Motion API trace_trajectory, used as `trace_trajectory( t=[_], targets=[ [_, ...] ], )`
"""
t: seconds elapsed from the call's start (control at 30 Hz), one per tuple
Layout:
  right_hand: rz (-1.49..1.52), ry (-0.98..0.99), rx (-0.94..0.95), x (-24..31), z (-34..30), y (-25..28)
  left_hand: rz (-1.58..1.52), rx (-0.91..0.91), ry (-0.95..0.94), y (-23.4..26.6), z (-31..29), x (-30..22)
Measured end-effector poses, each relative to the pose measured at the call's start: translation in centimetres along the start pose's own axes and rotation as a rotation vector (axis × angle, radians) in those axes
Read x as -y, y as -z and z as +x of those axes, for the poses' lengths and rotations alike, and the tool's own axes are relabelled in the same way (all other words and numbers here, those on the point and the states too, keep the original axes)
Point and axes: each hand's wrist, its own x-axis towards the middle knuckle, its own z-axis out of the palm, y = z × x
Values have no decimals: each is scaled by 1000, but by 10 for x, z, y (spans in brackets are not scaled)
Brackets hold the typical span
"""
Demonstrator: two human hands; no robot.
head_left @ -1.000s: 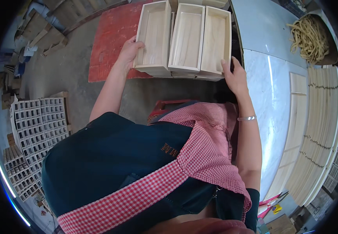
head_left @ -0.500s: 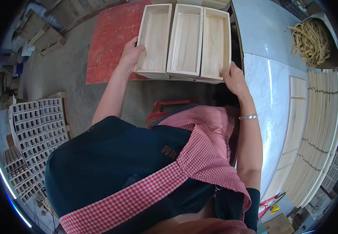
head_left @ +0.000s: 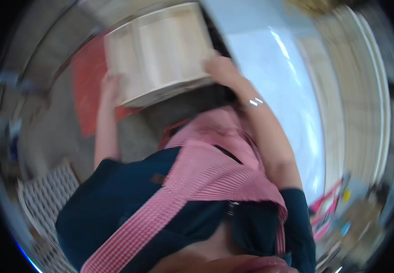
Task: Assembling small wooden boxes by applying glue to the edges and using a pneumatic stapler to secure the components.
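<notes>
Several pale wooden boxes (head_left: 162, 50), open at the top, sit side by side in a block in front of me, blurred by motion. My left hand (head_left: 111, 86) presses against the block's left side, near its close corner. On the opposite side my right hand (head_left: 222, 69), with a silvery bracelet (head_left: 255, 102) on its wrist, grips the near right part. The block is squeezed between both hands. Its underside is hidden, so what bears it from below cannot be made out.
A red board (head_left: 85, 88) lies beyond and left of the boxes. To the right runs a pale glossy worktable (head_left: 274, 91) with long wooden strips (head_left: 360, 91) along it. A stack of small grid-like pieces (head_left: 51, 195) stands at lower left. Part of a red stool (head_left: 173, 128) shows below the boxes.
The view has swung, so the boxes now appear further left and tilted. Both hands have stayed on the block's sides. The gaps between the boxes are smeared.
</notes>
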Motion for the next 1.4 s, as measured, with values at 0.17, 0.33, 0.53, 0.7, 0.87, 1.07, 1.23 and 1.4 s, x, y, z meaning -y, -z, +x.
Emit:
trace_trajectory(
  t=[0.17,0.33,0.53,0.7,0.87,1.07,1.23,1.4],
  targets=[
    [-33,123,-494,23,-92,62,223,-268,-311,28,-11,-26],
    [-407,-206,-1016,-168,-259,142,70,-51,-593,-56,-85,-122],
    [-562,-891,-809,-262,-433,166,68,577,-796,-230,-172,-147],
    [-514,-691,-637,-212,-447,163,208,1001,-1132,-336,-220,-157],
    [-497,-809,-611,-222,-489,174,574,869,-1751,-465,-166,-165],
    [-326,-889,-398,-187,-494,220,1129,600,-1907,-512,-109,-202],
    [-463,-925,-594,-163,-510,218,1685,833,-1624,-476,-151,-235],
    [-494,-922,-665,-142,-494,185,1462,917,-1569,-443,-160,-204]
  ],
)
